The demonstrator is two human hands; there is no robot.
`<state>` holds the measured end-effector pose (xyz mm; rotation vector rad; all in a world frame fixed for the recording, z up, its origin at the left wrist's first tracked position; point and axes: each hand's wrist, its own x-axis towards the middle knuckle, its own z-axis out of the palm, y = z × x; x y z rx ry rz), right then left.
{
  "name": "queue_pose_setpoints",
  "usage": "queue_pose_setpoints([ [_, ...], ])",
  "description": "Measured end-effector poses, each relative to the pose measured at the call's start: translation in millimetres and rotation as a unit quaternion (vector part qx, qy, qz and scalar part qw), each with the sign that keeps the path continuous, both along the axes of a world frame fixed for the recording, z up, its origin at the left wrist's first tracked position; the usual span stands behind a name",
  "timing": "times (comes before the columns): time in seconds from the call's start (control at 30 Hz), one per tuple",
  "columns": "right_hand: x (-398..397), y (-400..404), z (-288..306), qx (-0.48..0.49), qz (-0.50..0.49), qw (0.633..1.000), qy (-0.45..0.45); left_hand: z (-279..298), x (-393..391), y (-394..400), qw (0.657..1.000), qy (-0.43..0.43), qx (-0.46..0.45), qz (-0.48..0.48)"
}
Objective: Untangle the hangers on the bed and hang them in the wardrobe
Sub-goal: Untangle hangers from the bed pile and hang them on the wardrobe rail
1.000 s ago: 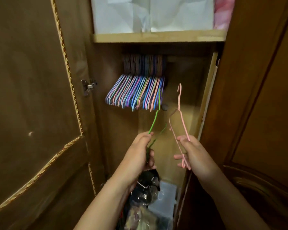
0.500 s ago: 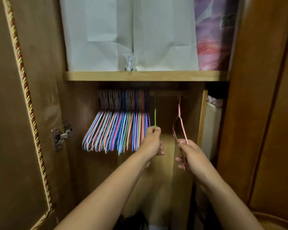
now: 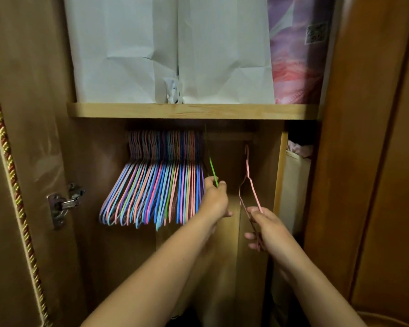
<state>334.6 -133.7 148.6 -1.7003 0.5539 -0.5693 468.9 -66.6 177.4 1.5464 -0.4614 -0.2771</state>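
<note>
Both hands have risen toward the rail point(image 3: 229, 137): left hand point(image 3: 216, 200) pinching the green hanger point(image 3: 213, 171), right hand point(image 3: 266, 226) gripping the pink hanger point(image 3: 249, 179); either hook could snag the hung hangers point(image 3: 156, 185) or miss.

One green hanger point(image 3: 213, 171), one pink hanger point(image 3: 250, 182), two white bags point(image 3: 168, 48) (creased), many hung hangers point(image 3: 156, 192)

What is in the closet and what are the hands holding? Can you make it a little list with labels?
left hand: grips a green hanger, raised beside the hung bunch
right hand: grips a pink hanger, hook up near the rail
hung hangers: many, pink, blue, purple and green, packed on the left part of the rail
green hanger's hook: too dark to tell if it is on the rail
shelf: white paper bags and a purple-pink bundle on top
door hinge: on the left
</note>
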Motion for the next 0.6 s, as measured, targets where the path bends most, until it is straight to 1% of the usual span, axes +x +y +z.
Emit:
queue_pose_setpoints([
  [0.17, -1, 1, 0, -0.003, 0.006, 1.0, -0.001, 10, 13, 5, 0.996, 0.044, 0.074, -0.037],
  [0.4, -2, 4, 5, -0.014, 0.026, 1.0, -0.002, 8, 1, 6, 0.985, 0.014, 0.173, -0.022],
  [0.53, -3, 2, 4, -0.012, 0.031, 0.999, -0.012, 7, -11, 11, 0.964, -0.028, 0.266, -0.005],
  [0.6, -3, 2, 1, -0.014, 0.037, 0.999, -0.018, 6, -15, 20, 0.952, -0.061, 0.299, 0.004],
])
